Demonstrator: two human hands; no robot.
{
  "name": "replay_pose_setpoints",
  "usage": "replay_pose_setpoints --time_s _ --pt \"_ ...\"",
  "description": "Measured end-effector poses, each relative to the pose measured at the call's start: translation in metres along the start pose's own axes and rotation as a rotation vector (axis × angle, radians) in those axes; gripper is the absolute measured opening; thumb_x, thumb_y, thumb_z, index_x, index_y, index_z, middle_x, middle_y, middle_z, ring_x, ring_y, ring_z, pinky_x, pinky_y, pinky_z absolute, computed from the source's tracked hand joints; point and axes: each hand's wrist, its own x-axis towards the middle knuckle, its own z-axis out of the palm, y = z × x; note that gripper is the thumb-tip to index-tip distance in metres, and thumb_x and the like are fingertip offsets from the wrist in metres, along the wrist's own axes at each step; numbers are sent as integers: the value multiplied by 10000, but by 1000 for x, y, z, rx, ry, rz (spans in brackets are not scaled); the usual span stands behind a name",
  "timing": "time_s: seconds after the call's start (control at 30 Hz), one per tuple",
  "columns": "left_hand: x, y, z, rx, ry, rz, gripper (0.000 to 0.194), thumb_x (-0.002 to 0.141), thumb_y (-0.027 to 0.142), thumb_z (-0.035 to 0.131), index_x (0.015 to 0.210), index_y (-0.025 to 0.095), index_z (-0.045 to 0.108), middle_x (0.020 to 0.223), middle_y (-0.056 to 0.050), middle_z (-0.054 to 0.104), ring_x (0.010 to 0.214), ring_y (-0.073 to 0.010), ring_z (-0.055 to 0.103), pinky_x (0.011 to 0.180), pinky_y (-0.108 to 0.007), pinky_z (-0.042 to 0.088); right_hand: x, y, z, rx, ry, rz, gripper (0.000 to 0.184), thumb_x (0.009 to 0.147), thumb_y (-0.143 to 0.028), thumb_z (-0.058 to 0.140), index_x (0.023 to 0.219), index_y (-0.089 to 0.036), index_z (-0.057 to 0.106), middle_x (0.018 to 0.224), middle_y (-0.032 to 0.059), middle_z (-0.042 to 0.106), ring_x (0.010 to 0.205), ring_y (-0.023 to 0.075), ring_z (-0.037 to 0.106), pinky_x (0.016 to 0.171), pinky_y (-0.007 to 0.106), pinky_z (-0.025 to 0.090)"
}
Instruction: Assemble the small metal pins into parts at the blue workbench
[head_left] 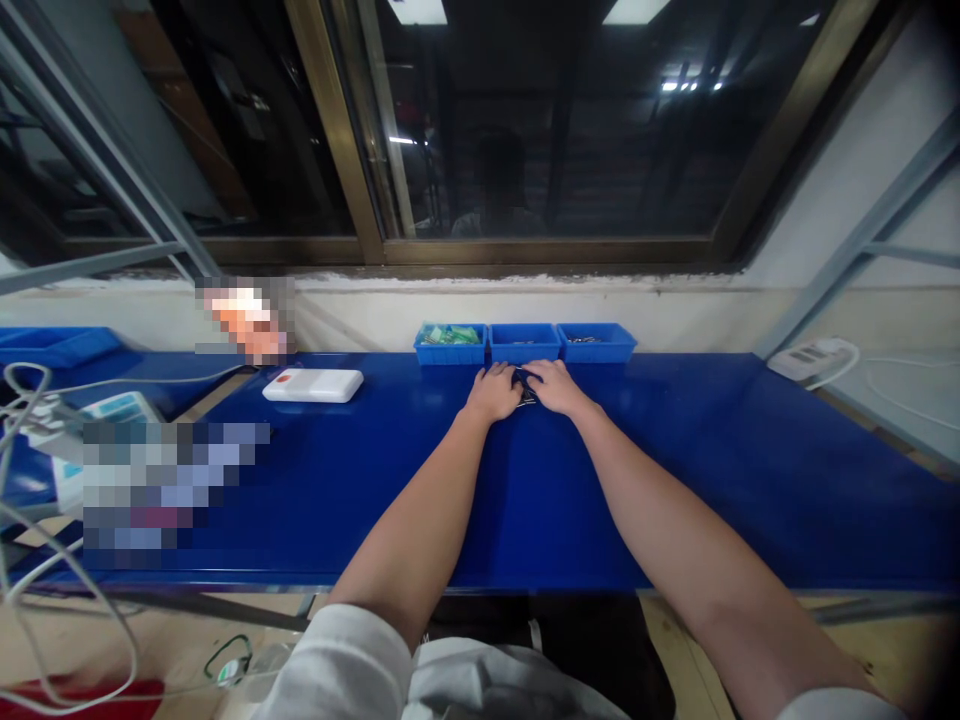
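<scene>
Both my arms reach forward over the blue tabletop [555, 510]. My left hand [495, 391] lies palm down near the far edge, its fingers loosely spread. Opposite it, my right hand [553, 386] rests palm down too, with its fingers apart. In the gap between them are several small dark, shiny pieces [527, 390], partly covered by the fingers and too small to name. Just beyond the hands stand three blue bins: the left bin [451, 352] with green-and-white packets, the middle bin [523, 350] and the right bin [594, 349] with small metal-looking bits.
A white box-like device [313, 386] lies left of my hands. Further left are tangled white cables [15, 500] and another blue bin [60, 343]. A white power strip [814, 355] sits at the right. A window and wall rise behind the table.
</scene>
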Motion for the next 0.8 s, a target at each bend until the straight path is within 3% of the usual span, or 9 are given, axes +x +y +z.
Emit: replay_pose_setpoints --time_s 0.17,0.3,0.43,0.57,0.8 --pt "-1 2 -1 28 -68 43 465 900 295 313 1324 136 423 1382 -132 462 1322 -253 358 1105 -456 227 -1 -9 0 -22 -165 58 462 932 -382 284 1353 -289 450 1451 -36 380 1231 265 378 1034 435 270" --pt "-1 1 0 55 -84 46 460 919 310 269 1313 142 435 1388 -125 456 1330 -252 350 1109 -446 220 -4 -18 -6 -30 -205 94 524 937 -498 191 1341 -302 462 1446 -54 386 1254 279 330 1029 452 259" --pt "0 0 1 71 -83 43 454 919 315 273 1301 141 447 1397 -126 445 1333 -257 344 1105 -449 227 -7 -23 -13 -70 -155 62 556 936 -527 157 1234 -302 569 1368 -24 495 1181 278 394 982 429 300" --pt "0 -1 -1 81 -67 59 402 907 297 306 1221 154 512 1317 -121 528 1277 -252 421 1065 -425 300 -8 -22 -15 -137 -49 75 589 941 -505 175 1039 -216 679 1138 68 638 1055 260 461 945 389 330" --pt "0 -1 -2 77 -36 54 343 894 299 352 1118 187 586 1218 -96 600 1159 -243 529 1006 -381 372 -6 -14 -10 -211 32 129 290 869 -273 457 1004 -185 698 1050 111 628 984 234 502 899 326 370"
